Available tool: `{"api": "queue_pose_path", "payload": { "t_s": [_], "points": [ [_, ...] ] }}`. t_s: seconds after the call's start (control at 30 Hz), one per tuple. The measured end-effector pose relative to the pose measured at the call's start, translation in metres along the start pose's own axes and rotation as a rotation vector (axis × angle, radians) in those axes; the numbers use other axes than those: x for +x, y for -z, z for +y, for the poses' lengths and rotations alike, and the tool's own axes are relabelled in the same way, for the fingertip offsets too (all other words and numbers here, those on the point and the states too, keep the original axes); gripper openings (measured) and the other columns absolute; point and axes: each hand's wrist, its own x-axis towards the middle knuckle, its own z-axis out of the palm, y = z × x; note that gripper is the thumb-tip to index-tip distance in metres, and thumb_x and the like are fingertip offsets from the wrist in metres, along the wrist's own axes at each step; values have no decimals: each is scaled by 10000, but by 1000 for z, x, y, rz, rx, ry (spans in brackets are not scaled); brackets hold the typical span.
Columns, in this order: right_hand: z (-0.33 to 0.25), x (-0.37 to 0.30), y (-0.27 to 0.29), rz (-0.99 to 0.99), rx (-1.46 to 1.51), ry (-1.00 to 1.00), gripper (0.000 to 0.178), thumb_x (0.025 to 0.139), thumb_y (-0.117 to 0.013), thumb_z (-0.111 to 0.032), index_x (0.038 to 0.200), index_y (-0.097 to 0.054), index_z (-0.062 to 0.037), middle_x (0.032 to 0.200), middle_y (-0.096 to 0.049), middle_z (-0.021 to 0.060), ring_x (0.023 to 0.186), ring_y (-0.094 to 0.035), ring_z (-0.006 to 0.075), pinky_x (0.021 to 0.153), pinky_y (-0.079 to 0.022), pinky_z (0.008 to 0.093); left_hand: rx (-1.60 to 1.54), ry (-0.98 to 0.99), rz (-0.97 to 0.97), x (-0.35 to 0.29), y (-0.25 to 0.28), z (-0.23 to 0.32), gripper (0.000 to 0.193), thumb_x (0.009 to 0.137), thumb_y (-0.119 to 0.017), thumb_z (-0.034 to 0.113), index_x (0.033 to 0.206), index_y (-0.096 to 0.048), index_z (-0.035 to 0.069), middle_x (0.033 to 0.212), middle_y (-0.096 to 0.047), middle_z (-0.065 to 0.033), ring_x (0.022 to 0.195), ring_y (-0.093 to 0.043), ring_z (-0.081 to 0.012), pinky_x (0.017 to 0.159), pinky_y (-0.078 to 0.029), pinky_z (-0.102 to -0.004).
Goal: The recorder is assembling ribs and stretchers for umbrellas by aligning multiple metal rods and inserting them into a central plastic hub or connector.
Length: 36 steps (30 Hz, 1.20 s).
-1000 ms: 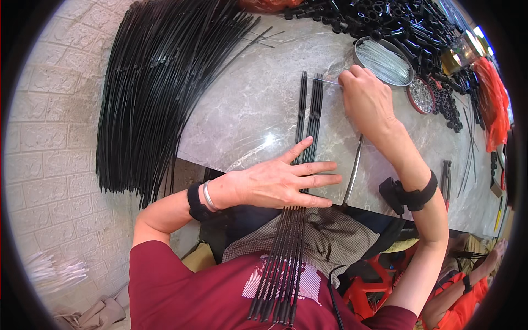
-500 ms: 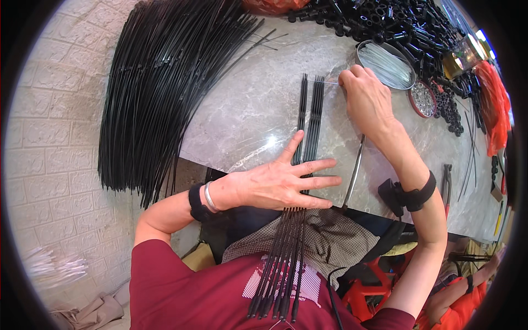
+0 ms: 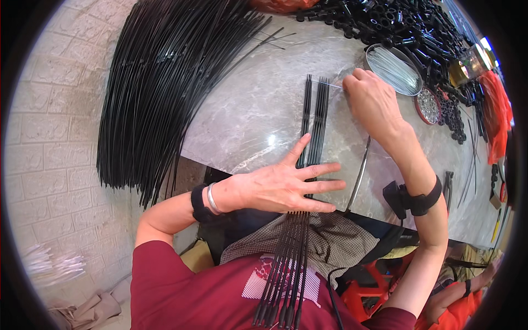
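Head view, one camera only. Left hand flat and spread, palm down across a row of thin black rods, pinning them side by side on the grey marble tabletop; nothing gripped, fingers splayed toward the right. Little changed against the frames a second and half a second back: same press, same spread, thumb perhaps lifted a touch higher along the rods. Right hand shifted slightly inward at the far rod tips, fingers curled and pinching a fine pale wire that lies crosswise at the rod ends; pinch closed, exact contact with the tips too small to tell. Judged from that: work on the rod ends under way, row held steady throughout, no rod added or removed. Rod row running from the far tips back under the palm, over the table edge and down across a checked cloth on the lap. Single loose metal rod just right of the row, apart from it. Surface: large fan of long black rods at left, heap of small black plastic parts at the far edge, round dish of pale wires just beyond the right hand, smaller dish of small metal pieces beside it. Room: pale brick-pattern floor at left, orange-red plastic at right rim.
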Motion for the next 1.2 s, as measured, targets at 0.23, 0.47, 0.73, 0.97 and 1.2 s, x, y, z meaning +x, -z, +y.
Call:
{"api": "queue_pose_path", "payload": {
  "t_s": [0.23,0.47,0.73,0.97,1.2],
  "points": [
    [-2,4,0,28,173,-90,143,795,-546,-16,897,-645,-11,953,-633,131,960,-603,316,807,-492,413,-31,26,-45,-4,6,0,441,843,-591,235,1264,-516,340,1471,-403,-7,1381,-365,-242,1053,-101,-772],
    [1,0,-11,86,176,-40,153,812,-542,-25,910,-660,-30,939,-624,113,964,-598,297,800,-493,395,-2,4,-42,-1,3,2,430,835,-593,247,1250,-532,340,1453,-419,-5,1373,-373,-241,1053,-144,-762],
    [-4,3,-20,159,140,-30,168,810,-533,-23,910,-666,-43,937,-616,97,941,-596,285,791,-500,394,1,5,-37,-3,4,0,428,832,-588,251,1247,-537,341,1450,-416,-7,1385,-352,-242,1052,-158,-759],
    [-13,13,-15,174,115,-1,167,787,-552,-29,912,-662,-46,933,-605,102,947,-596,290,771,-512,391,43,-20,-37,-2,15,-1,442,843,-582,238,1271,-522,331,1454,-414,-20,1387,-347,-261,1048,-159,-762],
    [-21,17,-63,121,-41,-74,109,714,-627,-66,817,-664,-61,917,-624,95,892,-612,260,716,-548,374,35,15,-166,3,7,-1,553,750,-690,286,1283,-548,334,1398,-484,-35,1324,-425,-291,1024,-180,-764]
  ]
}}
